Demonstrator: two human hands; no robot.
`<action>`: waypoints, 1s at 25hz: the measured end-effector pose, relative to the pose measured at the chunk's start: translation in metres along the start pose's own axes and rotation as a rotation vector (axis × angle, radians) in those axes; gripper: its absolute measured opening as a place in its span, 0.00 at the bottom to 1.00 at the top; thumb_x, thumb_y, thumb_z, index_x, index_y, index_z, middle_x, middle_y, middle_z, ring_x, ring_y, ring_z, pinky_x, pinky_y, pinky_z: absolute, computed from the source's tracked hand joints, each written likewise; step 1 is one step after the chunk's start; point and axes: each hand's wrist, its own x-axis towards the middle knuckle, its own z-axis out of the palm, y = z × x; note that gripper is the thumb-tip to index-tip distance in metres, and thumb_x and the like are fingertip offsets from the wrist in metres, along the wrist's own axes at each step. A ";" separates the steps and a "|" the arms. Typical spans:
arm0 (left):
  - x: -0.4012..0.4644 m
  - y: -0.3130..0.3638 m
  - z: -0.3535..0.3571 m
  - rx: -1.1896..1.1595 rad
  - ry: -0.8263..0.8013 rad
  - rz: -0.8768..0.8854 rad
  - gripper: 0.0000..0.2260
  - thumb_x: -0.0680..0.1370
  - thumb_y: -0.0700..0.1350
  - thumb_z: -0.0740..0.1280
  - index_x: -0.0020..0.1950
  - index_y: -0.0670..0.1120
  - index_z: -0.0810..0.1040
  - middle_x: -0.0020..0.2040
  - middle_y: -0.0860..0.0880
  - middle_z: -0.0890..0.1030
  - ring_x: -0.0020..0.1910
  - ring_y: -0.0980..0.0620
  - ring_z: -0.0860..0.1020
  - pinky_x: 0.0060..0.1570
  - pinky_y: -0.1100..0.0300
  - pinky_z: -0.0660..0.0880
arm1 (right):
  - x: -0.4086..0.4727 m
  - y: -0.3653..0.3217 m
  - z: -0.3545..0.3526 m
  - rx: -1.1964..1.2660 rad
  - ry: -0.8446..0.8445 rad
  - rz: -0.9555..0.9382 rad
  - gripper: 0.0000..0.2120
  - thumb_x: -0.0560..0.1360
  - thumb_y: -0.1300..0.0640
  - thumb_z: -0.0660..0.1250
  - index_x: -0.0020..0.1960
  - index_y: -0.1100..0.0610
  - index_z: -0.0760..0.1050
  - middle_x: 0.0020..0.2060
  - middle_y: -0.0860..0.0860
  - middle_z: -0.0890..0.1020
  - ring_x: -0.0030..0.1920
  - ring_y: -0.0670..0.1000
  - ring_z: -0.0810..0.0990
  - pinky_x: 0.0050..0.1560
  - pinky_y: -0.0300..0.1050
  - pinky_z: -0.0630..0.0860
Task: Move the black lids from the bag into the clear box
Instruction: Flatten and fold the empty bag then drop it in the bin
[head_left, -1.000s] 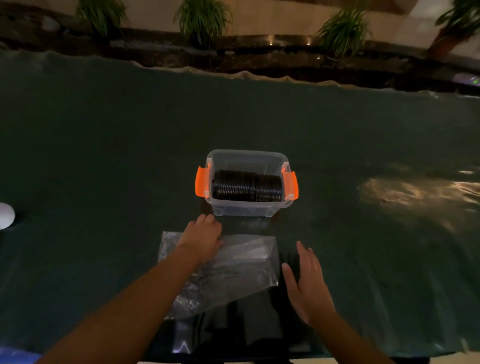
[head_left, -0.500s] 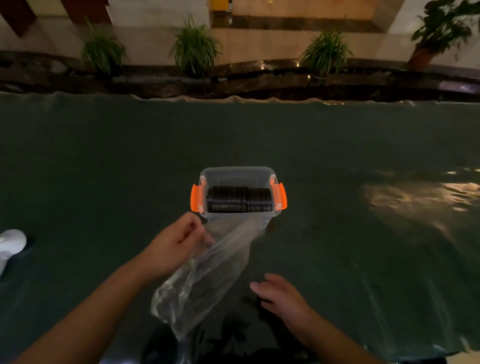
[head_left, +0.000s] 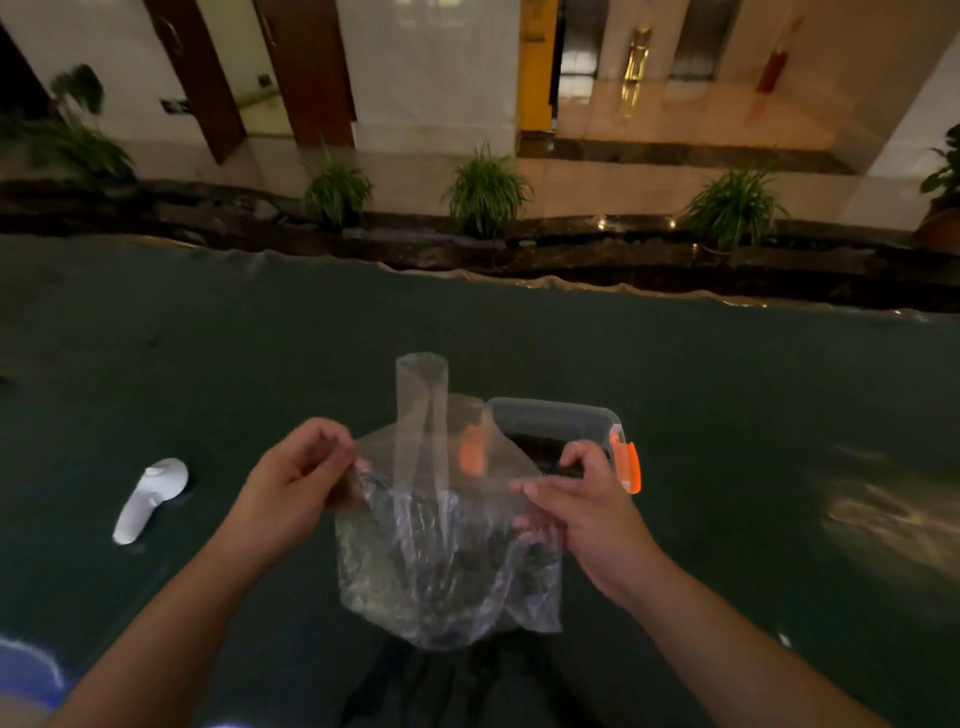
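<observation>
A clear plastic bag (head_left: 447, 561) hangs in the air in front of me, stretched between both hands. My left hand (head_left: 296, 478) pinches its upper left edge and my right hand (head_left: 587, 509) pinches its upper right edge. One bag handle sticks straight up. I see no lids inside the bag. Behind it stands the clear box (head_left: 556, 415) with orange latches, partly hidden by the bag and my right hand. A dark row of black lids (head_left: 535, 449) lies inside the box.
A dark green cloth (head_left: 208, 364) covers the table. A white handheld controller (head_left: 150, 496) lies on it to the left. Beyond the table's far edge run a dark stone ledge and potted plants (head_left: 485, 192).
The bag lay flat under my left hand, was then lifted by that hand, and is now held up by both hands. The view has tilted upward.
</observation>
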 end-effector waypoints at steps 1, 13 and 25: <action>-0.004 0.005 -0.007 0.048 -0.037 0.013 0.13 0.81 0.37 0.65 0.46 0.54 0.82 0.37 0.49 0.84 0.34 0.55 0.81 0.35 0.65 0.78 | -0.003 -0.014 0.001 -0.082 -0.030 -0.055 0.09 0.78 0.68 0.68 0.52 0.58 0.70 0.50 0.60 0.86 0.39 0.58 0.86 0.40 0.52 0.84; -0.015 0.071 -0.039 0.558 -0.239 0.239 0.09 0.72 0.59 0.69 0.39 0.58 0.86 0.43 0.59 0.78 0.39 0.55 0.79 0.39 0.64 0.73 | -0.030 -0.113 0.017 -0.964 -0.131 -0.335 0.10 0.80 0.48 0.65 0.44 0.46 0.83 0.47 0.46 0.80 0.48 0.45 0.81 0.53 0.50 0.80; 0.015 0.091 0.030 0.007 -0.727 -0.034 0.14 0.72 0.50 0.78 0.55 0.46 0.85 0.53 0.44 0.87 0.54 0.44 0.85 0.53 0.54 0.80 | 0.002 -0.190 0.055 -0.566 -0.301 -0.115 0.17 0.78 0.41 0.66 0.47 0.52 0.86 0.40 0.49 0.87 0.41 0.48 0.86 0.40 0.40 0.82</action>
